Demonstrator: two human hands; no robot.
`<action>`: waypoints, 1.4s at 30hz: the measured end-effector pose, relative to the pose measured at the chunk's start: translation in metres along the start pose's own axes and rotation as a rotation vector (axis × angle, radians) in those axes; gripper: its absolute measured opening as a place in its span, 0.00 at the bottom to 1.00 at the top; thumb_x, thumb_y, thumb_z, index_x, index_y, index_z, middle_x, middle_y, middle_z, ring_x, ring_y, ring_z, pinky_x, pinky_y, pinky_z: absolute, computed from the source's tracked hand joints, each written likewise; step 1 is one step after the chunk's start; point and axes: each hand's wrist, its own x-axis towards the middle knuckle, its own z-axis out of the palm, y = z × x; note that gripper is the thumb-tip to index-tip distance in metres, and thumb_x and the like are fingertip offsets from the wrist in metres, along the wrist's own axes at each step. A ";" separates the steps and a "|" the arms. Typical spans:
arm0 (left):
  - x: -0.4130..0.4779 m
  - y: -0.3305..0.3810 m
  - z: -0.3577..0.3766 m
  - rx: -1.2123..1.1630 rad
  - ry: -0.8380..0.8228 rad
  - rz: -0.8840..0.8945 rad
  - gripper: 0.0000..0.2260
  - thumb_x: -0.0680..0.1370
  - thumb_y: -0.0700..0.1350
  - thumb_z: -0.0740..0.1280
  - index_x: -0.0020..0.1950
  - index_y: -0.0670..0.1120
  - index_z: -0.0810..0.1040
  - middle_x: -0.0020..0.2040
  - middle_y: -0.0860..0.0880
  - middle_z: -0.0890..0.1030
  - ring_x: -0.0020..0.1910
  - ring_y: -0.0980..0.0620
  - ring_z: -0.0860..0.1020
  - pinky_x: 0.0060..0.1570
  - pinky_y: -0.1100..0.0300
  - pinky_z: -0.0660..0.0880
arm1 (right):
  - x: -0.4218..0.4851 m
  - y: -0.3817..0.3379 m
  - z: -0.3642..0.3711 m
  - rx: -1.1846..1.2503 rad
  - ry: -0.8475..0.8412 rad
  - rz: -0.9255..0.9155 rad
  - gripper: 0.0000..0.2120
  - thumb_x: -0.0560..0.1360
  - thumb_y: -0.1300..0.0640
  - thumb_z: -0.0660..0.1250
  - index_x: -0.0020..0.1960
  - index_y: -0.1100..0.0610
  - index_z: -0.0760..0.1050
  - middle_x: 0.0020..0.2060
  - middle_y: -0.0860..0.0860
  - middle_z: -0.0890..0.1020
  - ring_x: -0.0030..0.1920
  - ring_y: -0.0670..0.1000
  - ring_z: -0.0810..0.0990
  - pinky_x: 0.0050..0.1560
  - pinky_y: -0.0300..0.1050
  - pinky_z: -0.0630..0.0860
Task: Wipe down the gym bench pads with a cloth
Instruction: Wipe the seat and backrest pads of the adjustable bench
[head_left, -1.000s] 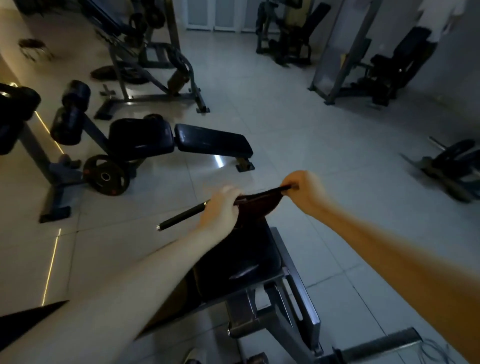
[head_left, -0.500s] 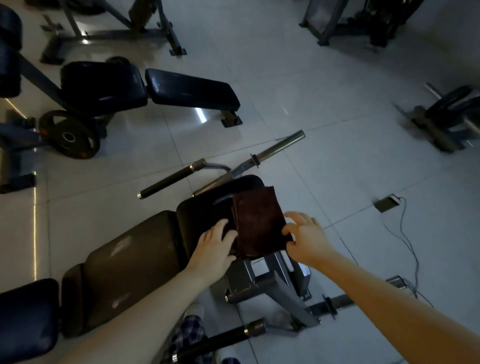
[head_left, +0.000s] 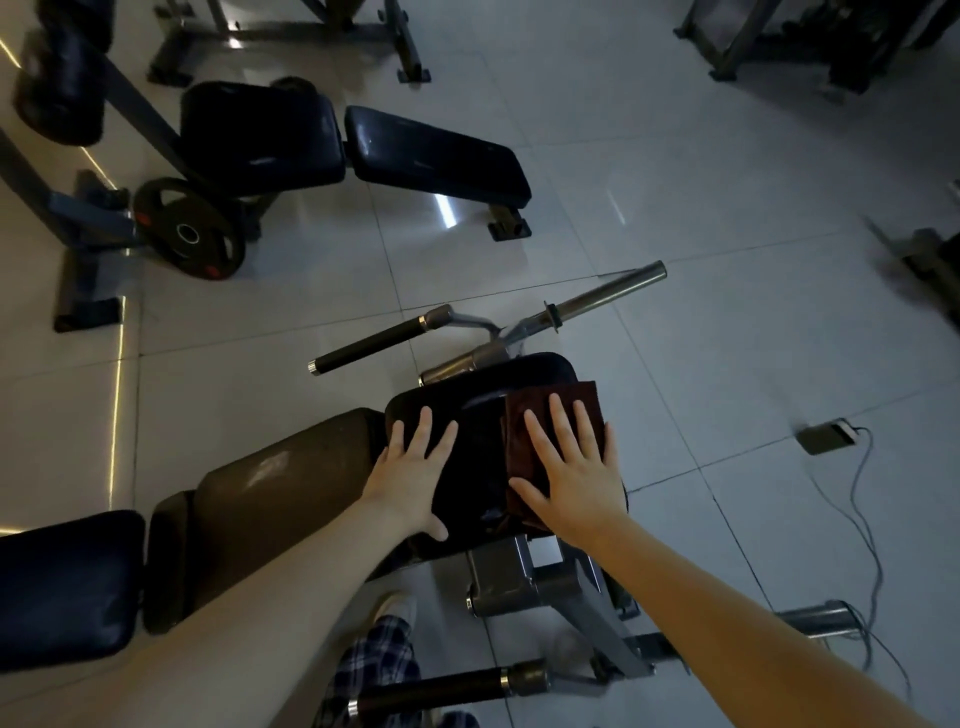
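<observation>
Counting two hands: left hand (head_left: 415, 470) and right hand (head_left: 574, 475). One cloth (head_left: 517, 447) is showing. The near bench (head_left: 519, 577) is carrying four pads: black end pad (head_left: 478, 387), long brown pad (head_left: 280, 483), narrow brown pad (head_left: 169, 561), dark corner pad (head_left: 67, 582). The far bench (head_left: 506, 226) is carrying two: square pad (head_left: 260, 140), long pad (head_left: 436, 156). Also showing: one weight plate (head_left: 189, 228) and one small floor device (head_left: 826, 439).

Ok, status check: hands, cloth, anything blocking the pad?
Both flat, fingers straight: left hand on bare black pad, right hand pressing brown cloth onto its right side. Ahead: handle bar beyond far edge, off the pad.
</observation>
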 end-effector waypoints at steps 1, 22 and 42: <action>0.001 0.001 0.000 0.007 -0.001 -0.007 0.58 0.67 0.51 0.78 0.77 0.54 0.32 0.75 0.47 0.27 0.76 0.37 0.36 0.75 0.45 0.50 | 0.003 0.001 0.002 -0.010 0.028 -0.008 0.37 0.75 0.31 0.45 0.78 0.44 0.37 0.77 0.52 0.40 0.77 0.57 0.38 0.72 0.59 0.33; 0.006 0.016 -0.005 0.089 -0.062 -0.100 0.59 0.68 0.48 0.78 0.76 0.51 0.30 0.74 0.43 0.26 0.75 0.36 0.35 0.75 0.46 0.54 | 0.069 0.015 -0.014 0.048 0.014 -0.147 0.35 0.73 0.42 0.35 0.79 0.48 0.45 0.79 0.47 0.45 0.77 0.52 0.37 0.72 0.58 0.33; 0.006 0.018 -0.004 0.118 -0.058 -0.116 0.59 0.68 0.49 0.77 0.76 0.50 0.29 0.74 0.42 0.26 0.75 0.34 0.36 0.76 0.45 0.51 | 0.023 0.012 0.002 -0.005 0.023 -0.144 0.29 0.77 0.44 0.52 0.76 0.50 0.60 0.75 0.50 0.64 0.76 0.55 0.57 0.70 0.64 0.52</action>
